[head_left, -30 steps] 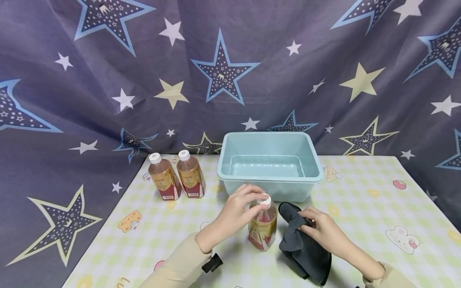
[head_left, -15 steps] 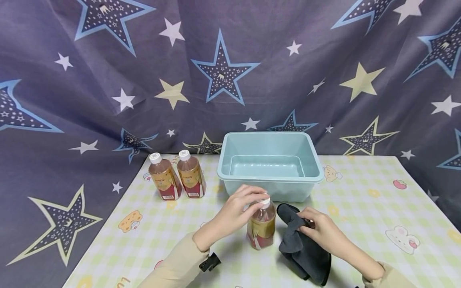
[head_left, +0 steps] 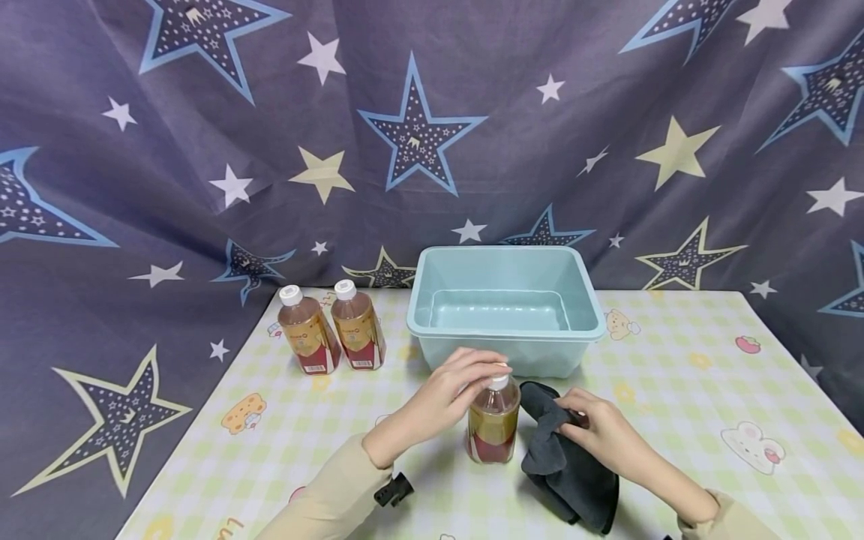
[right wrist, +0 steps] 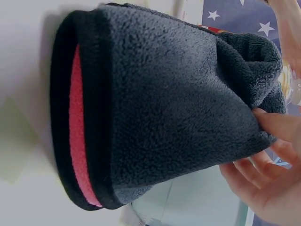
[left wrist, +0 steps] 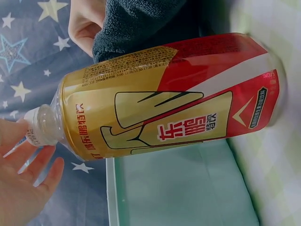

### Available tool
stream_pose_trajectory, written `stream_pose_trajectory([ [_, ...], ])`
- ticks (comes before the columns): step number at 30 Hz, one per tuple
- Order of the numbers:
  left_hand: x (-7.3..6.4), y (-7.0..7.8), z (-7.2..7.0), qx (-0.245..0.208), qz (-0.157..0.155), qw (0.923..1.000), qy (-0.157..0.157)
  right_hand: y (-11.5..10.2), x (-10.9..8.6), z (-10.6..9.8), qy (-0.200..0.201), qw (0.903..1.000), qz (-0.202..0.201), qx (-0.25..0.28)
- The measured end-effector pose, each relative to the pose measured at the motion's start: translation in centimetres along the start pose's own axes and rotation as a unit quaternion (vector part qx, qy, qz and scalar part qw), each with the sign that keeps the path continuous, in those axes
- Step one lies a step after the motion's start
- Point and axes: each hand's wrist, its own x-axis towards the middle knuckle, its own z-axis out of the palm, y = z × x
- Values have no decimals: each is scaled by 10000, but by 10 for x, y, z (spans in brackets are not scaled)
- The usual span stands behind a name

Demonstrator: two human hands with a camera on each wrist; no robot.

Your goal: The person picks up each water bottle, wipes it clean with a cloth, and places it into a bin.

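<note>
A plastic drink bottle (head_left: pixel 493 426) with a gold and red label stands upright on the table, in front of the blue bin. My left hand (head_left: pixel 451 396) pinches its white cap (left wrist: pixel 36 126) between thumb and fingers. To the right of the bottle, my right hand (head_left: pixel 605 436) grips the top of a dark grey cloth (head_left: pixel 570 465). In the right wrist view the cloth (right wrist: pixel 174 99) hangs in folds, with black edging and a pink inner face, and the thumb presses on its bunched upper part.
The light blue plastic bin (head_left: pixel 508 339) stands behind the bottle. Two similar capped bottles (head_left: pixel 309 337) stand side by side at the back left. A checked cloth with cartoon prints covers the table (head_left: pixel 682 420), and a star-patterned curtain (head_left: pixel 580 90) hangs behind it.
The bottle under my left hand has turned about its upright axis, so another side of its label faces the head camera. The right hand and cloth have hardly moved.
</note>
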Motion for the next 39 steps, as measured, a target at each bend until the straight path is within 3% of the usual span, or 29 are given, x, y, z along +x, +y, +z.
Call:
stream_pose_trajectory([
  [7,-2,-2,1,-134,-125,9998,22,-3,3,-3,8,9999,-87,53],
  [18,-3,1,6,-476,-583,9953,613,-12,12,-8,456,9976,-460,262],
  [25,-3,-1,8,-689,-474,9931,824,-20,19,-12,540,9970,-460,307],
  [30,-2,-2,8,-626,-383,9934,878,-25,24,-11,676,9954,-592,340],
  [39,-2,0,9,-581,-339,9934,932,-28,28,-1,664,9960,-489,352],
])
